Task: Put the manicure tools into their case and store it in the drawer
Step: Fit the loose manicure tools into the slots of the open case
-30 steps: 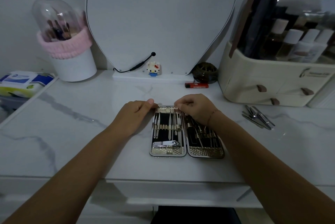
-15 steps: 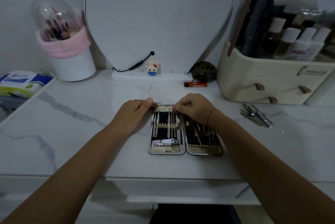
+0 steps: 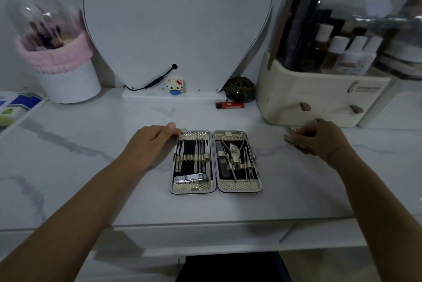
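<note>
Case [image 3: 215, 163] lies open and flat at the middle of the table [image 3: 91, 179], short of the front edge, with bare marble on both sides. My left hand [image 3: 150, 142] rests at its far left corner, thumb [image 3: 171, 127] touching the rim, fingers loosely bent, holding nothing. My right hand [image 3: 322, 139], well right of the case and just before the organiser [image 3: 319, 99], curls its fingers round the loose tools [image 3: 293, 142].

Dim, bluish light; soft shadows; wide-angle edge distortion.

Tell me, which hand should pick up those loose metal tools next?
Right. The right hand is right over the loose tools, fingers curled at them. The left hand is across the case, by its far-left corner.
</note>
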A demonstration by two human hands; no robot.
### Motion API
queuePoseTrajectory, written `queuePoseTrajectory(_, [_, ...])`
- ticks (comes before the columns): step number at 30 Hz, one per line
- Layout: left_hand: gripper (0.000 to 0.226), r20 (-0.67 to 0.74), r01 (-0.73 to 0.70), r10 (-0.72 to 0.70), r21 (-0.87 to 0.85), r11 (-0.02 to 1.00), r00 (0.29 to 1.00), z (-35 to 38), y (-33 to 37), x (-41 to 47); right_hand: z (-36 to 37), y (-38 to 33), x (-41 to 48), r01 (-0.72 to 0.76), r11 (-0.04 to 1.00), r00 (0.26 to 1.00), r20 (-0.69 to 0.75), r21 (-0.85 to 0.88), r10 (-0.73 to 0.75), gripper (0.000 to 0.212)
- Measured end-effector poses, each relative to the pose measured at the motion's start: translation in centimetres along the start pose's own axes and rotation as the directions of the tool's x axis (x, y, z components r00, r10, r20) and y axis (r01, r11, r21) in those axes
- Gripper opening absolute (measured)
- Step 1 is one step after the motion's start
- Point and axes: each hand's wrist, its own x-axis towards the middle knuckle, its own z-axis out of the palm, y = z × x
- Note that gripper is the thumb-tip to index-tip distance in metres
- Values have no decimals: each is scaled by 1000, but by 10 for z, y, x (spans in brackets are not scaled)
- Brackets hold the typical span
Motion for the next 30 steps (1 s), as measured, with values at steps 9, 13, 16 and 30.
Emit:
queuePoseTrajectory(9, [28,-3,7,-7,13,1000,1000,1,3,-1,4,3,4,-13,994,996,86,-109,23,10])
queuePoseTrajectory(13, [35,-11,10,-9,20,1000,1000,1,2,0,2,1,7,14,985,986,168,-172,15,12])
queuePoseTrajectory(16, [37,3,4,-5,21,1000,1000,1,3,-1,3,2,7,14,983,978,205,-182,24,20])
queuePoseTrajectory(30, [40,4,19,-19,8,1000,1000,1,2,0,38,-101,-5,-109,725,936,316,680,-155,19])
